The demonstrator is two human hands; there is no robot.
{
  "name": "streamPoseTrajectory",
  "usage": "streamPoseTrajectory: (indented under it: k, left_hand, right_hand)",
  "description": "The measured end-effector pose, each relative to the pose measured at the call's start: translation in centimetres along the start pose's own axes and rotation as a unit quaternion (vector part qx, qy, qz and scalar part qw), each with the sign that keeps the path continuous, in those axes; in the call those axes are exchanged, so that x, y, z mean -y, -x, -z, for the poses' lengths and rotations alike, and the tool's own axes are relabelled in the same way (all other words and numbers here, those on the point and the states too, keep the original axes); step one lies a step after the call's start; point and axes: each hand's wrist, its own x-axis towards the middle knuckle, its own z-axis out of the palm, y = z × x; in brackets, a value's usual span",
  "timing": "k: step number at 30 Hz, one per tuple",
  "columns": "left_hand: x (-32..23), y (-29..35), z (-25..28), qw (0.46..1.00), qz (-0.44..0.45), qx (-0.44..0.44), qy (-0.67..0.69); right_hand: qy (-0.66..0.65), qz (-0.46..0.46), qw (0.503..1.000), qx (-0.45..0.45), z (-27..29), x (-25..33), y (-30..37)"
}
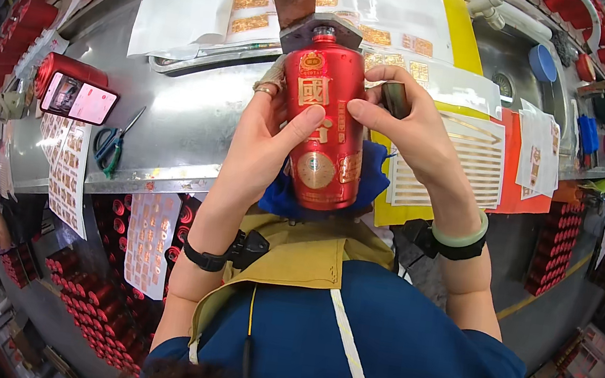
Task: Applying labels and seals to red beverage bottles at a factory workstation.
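Note:
A glossy red bottle (343, 79) with gold decals lies with its neck end toward a grey angular holder (344, 31) on a brown post. My left hand (265, 126) grips its left side, the thumb pressed on the front beside a gold decal. Some left fingers are wrapped in a light covering. My right hand (412, 123) is at the bottle's right side, thumb against the red surface. Between its thumb and fingers is a small dark flat piece (395, 100), perhaps a scraper. A blue cloth (373, 180) lies under the bottle's near end.
Gold decal sheets (381, 14) lie in a tray at the far side. Sheets of gold strips (453, 164) rest on a yellow board to the right. At left are a phone (79, 97) leaning on a red bottle and scissors (117, 144). A sink (507, 55) holds a blue cup (542, 63).

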Motion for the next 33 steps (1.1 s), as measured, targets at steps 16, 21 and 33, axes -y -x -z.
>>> streamPoseTrajectory:
  k: [16, 21, 33]
  left_hand:
    - [0.19, -0.03, 0.05, 1.0, 0.001, -0.005, -0.008]
    - [-0.07, 0.12, -0.14, 1.0, 0.004, -0.01, -0.003]
    - [0.26, -0.08, -0.04, 1.0, -0.001, -0.008, 0.002]
  right_hand:
    - [0.004, -0.003, 1.0, 0.024, 0.23, 0.7, -0.32]
    - [0.016, -0.012, 0.999, 0.031, 0.26, 0.96, -0.34]
    - [0.005, -0.018, 1.0, 0.02, 0.32, 0.69, -0.3]
